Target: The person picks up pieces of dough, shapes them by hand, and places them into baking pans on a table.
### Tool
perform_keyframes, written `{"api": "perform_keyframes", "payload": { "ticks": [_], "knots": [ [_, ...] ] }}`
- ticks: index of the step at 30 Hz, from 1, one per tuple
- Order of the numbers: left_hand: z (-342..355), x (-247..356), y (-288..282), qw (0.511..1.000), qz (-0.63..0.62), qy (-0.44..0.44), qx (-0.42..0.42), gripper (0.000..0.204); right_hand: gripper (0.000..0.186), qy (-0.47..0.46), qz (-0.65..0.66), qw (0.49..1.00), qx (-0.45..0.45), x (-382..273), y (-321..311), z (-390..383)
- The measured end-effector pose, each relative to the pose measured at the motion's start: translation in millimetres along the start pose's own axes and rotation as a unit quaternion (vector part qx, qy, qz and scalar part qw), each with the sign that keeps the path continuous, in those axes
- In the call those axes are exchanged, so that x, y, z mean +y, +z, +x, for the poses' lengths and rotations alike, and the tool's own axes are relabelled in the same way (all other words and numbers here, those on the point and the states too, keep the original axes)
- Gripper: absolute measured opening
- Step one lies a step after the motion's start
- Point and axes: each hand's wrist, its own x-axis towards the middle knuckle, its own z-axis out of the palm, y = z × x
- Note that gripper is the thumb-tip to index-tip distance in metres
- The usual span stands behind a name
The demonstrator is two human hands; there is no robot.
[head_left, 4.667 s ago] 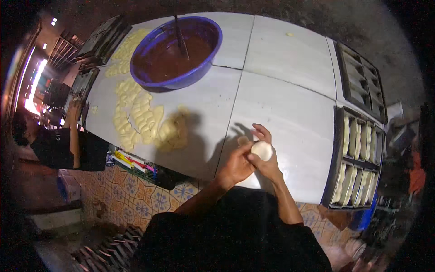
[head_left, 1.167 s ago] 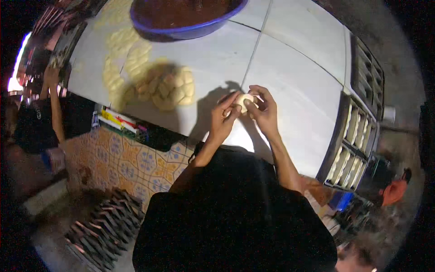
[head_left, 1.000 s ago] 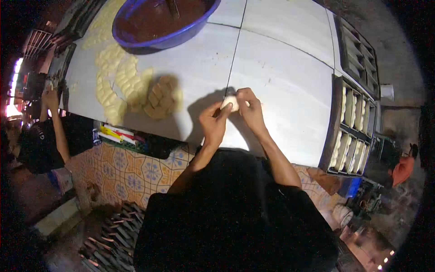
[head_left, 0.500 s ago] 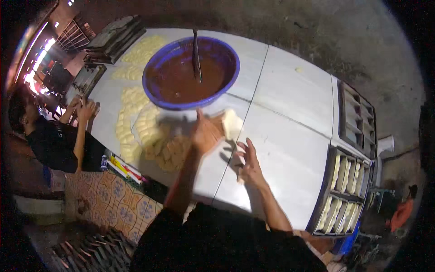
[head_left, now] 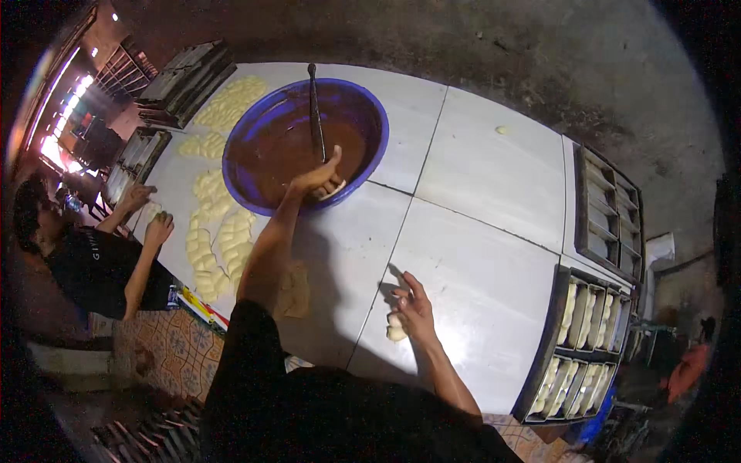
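My left hand (head_left: 315, 182) is at the near rim of a purple bowl (head_left: 383, 147) of brown filling, thumb up and fingers curled. A pale edge of dough shows beneath those fingers; the rest of it is hidden. A dark-handled utensil (head_left: 315, 108) stands in the filling, its handle leaning on the far rim. Lower right, my right hand (head_left: 417, 315) is just above the white table, thumb and forefinger apart. A small lump of dough (head_left: 396, 329) sits under its lower fingers, seemingly held by them.
Rows of dough pieces (head_left: 235, 239) lie left of the bowl. Dark metal moulds (head_left: 579, 339) with dough strips line the right edge, beside another mould (head_left: 610, 204). Trays (head_left: 185, 81) are stacked at far left. A co-worker's hands (head_left: 154, 224) are at the left table edge.
My left hand has moved left and away from me to the bowl; the dough that hung from it is now mostly hidden. The right hand has shifted slightly nearer, the small dough lump with it.
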Motion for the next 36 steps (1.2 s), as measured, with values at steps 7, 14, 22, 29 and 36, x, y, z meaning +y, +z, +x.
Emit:
{"api": "perform_keyframes", "payload": {
  "ticks": [7, 14, 22, 29, 36],
  "knots": [
    [-92.1, 2.4, 27.2, 0.964, -0.068, 0.254, 0.034, 0.096, 0.060, -0.062, 0.056, 0.997, 0.004, -23.8, 26.9, -2.2],
    [-241.4, 5.1, 146.0, 0.851, -0.513, 0.085, -0.078, 0.085, 0.021, 0.072, 0.144, 0.979, 0.125, -33.0, 45.0, -6.3],
    [-269.1, -24.1, 186.7, 0.916, -0.350, 0.193, 0.040, 0.051, 0.030, -0.305, -0.456, 0.835, 0.045, -35.3, 47.3, -46.7],
    [-292.0, -28.4, 203.7, 0.888, -0.384, 0.252, -0.017, 0.023, 0.016, -0.296, -0.225, 0.925, 0.072, -50.1, 39.6, -68.7],
    [-305.4, -32.1, 221.5, 0.898, -0.384, 0.216, 0.005, 0.049, 0.023, -0.191, -0.304, 0.927, 0.112, -40.1, 37.7, -94.8]
  ]
}}
